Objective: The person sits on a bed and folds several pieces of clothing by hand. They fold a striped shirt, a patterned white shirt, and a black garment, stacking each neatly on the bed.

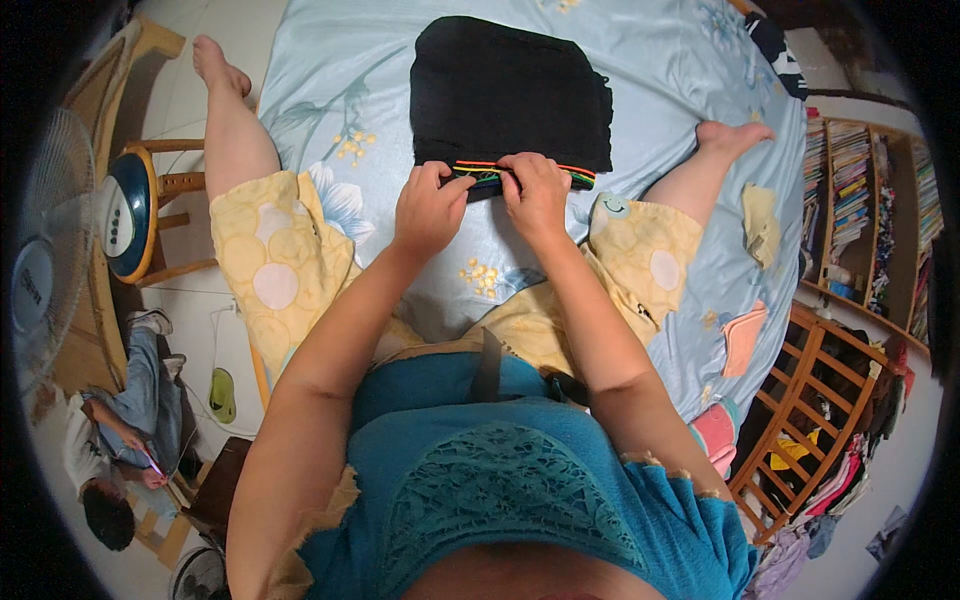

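Note:
A black folded cloth garment (510,90) lies flat on the light blue floral bedsheet (450,285) between my legs. Its near edge carries a band with red, yellow and green stripes (491,171). My left hand (433,206) grips this band near its left part, with thumb and fingers bent over the edge. Close beside it, my right hand (536,195) pinches the band to the right of its middle, fingers curled on top. The underside of the band and parts of my fingertips are hidden.
A yellow cloth (761,225) and a folded pink cloth (744,337) lie on the bed at right. Beyond are bookshelves (851,202) and a slatted wooden rack (814,420). At left stand a fan (52,255) and a stool (154,214); a seated person (127,442) holds a lit device.

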{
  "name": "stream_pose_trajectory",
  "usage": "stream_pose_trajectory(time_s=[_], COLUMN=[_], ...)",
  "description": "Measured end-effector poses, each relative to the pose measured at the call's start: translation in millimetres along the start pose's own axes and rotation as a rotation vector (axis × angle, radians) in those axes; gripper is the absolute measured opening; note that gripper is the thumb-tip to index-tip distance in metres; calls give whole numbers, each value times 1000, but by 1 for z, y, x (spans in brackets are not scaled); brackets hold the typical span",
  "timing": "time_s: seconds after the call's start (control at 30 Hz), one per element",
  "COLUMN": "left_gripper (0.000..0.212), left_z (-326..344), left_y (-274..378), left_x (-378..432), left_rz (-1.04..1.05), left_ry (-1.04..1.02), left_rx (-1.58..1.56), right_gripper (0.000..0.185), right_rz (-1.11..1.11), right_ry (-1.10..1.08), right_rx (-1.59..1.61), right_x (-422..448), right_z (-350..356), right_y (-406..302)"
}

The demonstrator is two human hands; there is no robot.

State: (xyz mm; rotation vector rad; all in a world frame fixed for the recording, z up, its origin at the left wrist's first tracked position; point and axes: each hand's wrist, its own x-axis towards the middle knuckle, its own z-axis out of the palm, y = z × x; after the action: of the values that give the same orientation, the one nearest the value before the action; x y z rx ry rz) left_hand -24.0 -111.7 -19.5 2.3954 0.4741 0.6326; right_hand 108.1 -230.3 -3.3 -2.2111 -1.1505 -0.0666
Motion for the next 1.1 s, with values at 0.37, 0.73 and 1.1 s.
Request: stream_pose_trajectory(time_s=[0.37, 0.73, 1.1], left_gripper=[23, 16, 23], left_z=[3, 10, 2], left_y=[1, -1, 1], left_x=[-13, 8, 17], left_rz=[31, -349, -135], left_ry=[-20, 39, 60], left_rx=[-45, -115, 66], right_gripper=[10, 10, 13], right_rz=[-60, 421, 398], right_ry=[-113, -476, -483], right_rx=[-57, 214, 210], right_x=[27, 54, 53], right_z=[18, 26, 33], right_y=[-8, 3, 7])
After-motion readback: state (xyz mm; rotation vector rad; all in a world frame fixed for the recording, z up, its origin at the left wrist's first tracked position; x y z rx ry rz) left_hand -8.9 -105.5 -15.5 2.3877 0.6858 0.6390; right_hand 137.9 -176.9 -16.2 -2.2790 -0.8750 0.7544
